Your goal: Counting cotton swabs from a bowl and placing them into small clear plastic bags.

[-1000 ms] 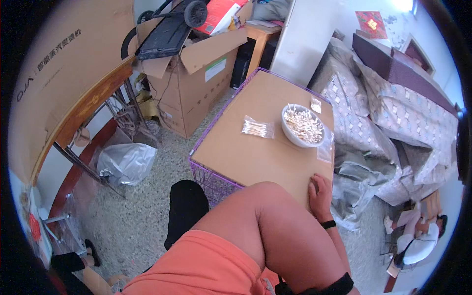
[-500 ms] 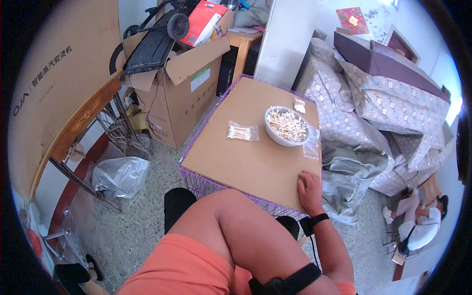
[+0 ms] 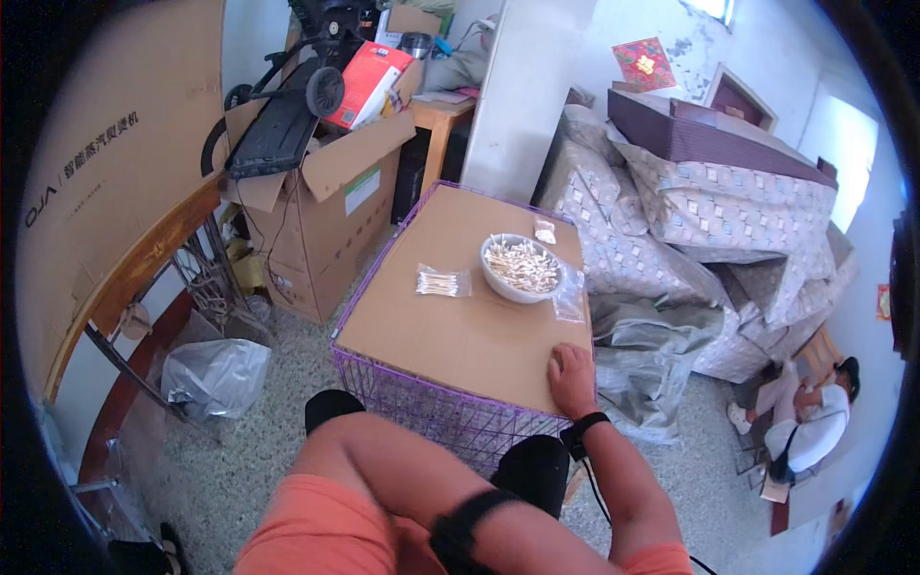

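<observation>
My right hand (image 3: 572, 377) rests on the front right part of a cardboard sheet (image 3: 450, 355) on a purple wire cage. Its fingers are loosely bent and apart, holding nothing. My left arm (image 3: 422, 470) is folded across my body, a black strap around it; the fingers of that hand are hidden. Farther back on the cardboard stands a white bowl (image 3: 522, 295) heaped with cotton swabs (image 3: 522, 264). Left of it lies a clear bag of cotton swabs (image 3: 442, 281). Beside the bowl are an empty-looking clear bag (image 3: 570, 295) and a small white packet (image 3: 544, 230).
An open carton (image 3: 335, 220) with a black wheeled object stands back left. Wrapped patterned bundles (image 3: 661, 259) and a grey plastic sheet (image 3: 642, 364) are at the right. A person (image 3: 815, 422) sits far right. A plastic bag (image 3: 216, 374) lies on the left floor.
My view has shifted, so the table and its contents appear farther left and lower. My right hand stays on the cardboard. The swabs and bags keep their places.
</observation>
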{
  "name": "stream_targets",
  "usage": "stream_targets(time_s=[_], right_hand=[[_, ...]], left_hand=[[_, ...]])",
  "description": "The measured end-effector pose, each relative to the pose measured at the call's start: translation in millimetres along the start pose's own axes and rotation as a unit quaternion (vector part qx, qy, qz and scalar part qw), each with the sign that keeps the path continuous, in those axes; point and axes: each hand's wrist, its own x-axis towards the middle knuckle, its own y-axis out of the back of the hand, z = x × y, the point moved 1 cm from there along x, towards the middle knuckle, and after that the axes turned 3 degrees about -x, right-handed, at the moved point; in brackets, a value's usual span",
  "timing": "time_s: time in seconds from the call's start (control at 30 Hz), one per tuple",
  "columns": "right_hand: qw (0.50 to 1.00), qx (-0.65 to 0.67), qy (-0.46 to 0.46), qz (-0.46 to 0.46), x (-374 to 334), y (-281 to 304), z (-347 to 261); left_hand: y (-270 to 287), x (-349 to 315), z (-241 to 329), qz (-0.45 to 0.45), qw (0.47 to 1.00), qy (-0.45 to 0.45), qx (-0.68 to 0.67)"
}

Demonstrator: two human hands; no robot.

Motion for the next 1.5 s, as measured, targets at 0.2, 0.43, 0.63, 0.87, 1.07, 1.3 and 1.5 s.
stream_targets(time_s=[0.2, 0.43, 0.63, 0.87, 1.07, 1.3, 1.5], right_hand=[[0.998, -0.034, -0.046, -0.020, -3.9, 2.9, 6.9], [0.998, -0.036, -0.040, -0.021, 12.6, -10.3, 12.1], [0.983, -0.098, -0.157, 0.018, 5.1, -11.7, 15.2], [0.952, -0.081, -0.294, -0.022, 3.0, -6.9, 18.8], [0.940, -0.045, -0.323, -0.098, 2.0, 3.4, 25.0], [0.952, -0.056, -0.292, -0.077, -4.2, 11.1, 25.3], [0.962, -0.048, -0.260, -0.063, -25.5, 24.8, 21.7]], left_hand=[[40.4, -91.2, -14.4, 0.280, 0.886, 0.337, 0.152], [126.6, -242.1, -37.5, 0.410, 0.685, 0.389, 0.460], [171.8, -315.8, -40.0, 0.397, 0.506, 0.435, 0.630], [180.3, -330.9, -39.3, 0.401, 0.537, 0.584, 0.457], [163.5, -315.7, -26.9, 0.407, 0.579, 0.581, 0.402], [139.6, -311.2, -11.5, 0.411, 0.575, 0.573, 0.413], [119.2, -291.1, 12.6, 0.393, 0.571, 0.607, 0.387]])
